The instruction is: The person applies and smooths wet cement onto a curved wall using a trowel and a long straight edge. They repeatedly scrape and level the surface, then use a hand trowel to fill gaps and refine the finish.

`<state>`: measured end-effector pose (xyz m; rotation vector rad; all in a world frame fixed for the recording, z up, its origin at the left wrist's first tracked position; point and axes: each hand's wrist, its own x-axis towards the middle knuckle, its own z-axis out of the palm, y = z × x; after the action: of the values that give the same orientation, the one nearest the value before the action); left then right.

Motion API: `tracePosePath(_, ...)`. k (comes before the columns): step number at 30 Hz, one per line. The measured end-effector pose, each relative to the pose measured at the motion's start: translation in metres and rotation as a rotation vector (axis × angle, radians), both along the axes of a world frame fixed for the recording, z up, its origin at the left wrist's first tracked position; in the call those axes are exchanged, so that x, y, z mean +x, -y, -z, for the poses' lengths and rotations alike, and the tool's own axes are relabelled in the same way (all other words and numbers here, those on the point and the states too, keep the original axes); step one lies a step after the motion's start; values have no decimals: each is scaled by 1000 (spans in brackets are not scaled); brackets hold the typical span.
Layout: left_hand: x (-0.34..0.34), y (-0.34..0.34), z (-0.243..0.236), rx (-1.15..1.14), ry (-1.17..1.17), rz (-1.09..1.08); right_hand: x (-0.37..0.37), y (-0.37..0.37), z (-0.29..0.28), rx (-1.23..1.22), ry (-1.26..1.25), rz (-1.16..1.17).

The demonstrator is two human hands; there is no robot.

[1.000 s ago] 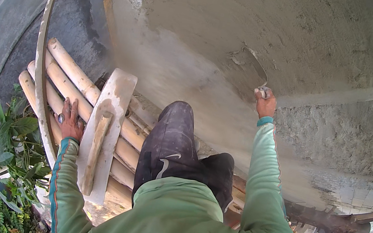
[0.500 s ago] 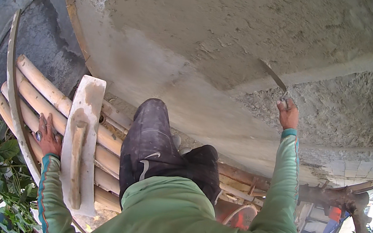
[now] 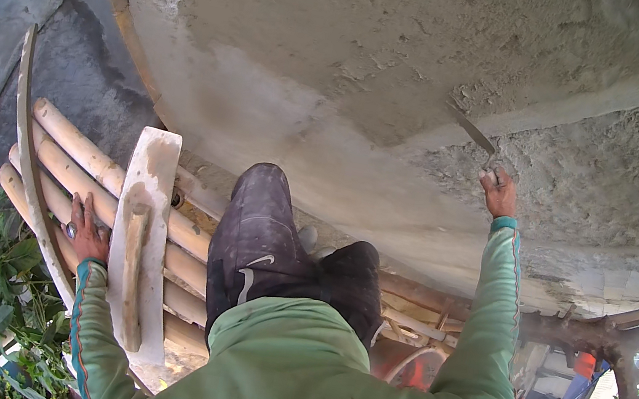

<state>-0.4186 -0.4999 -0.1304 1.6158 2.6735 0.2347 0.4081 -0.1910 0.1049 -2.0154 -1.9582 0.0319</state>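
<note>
Place: outdoor building site | Signs: part-plastered wall point(image 3: 306, 35), bamboo poles point(image 3: 82, 141), plasterer's float point(image 3: 158, 171), leafy plants point(image 3: 19, 256)

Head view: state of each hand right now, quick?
Left hand: open, resting on the bamboo poles, nothing seen held.
Right hand: closed, holding a trowel.

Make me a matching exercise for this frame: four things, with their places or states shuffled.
1. Trowel
2. Wooden-handled float
3. Left hand
4. Narrow strip

A. Resting on the bamboo poles
B. Crossing the poles near their left ends
C. Held in the right hand
D. Broad and pale, lying across the poles, handle side up

Pairs: 1-C, 2-D, 3-A, 4-B
</note>
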Motion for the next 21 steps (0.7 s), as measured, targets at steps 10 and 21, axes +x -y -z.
tracePosePath(10, -3, 4, 8, 5, -13, 19, 48, -21, -34, 32, -206, 24)
tracePosePath(21, 2, -7, 1, -17, -26, 3, 2, -35, -29, 35, -27, 83)
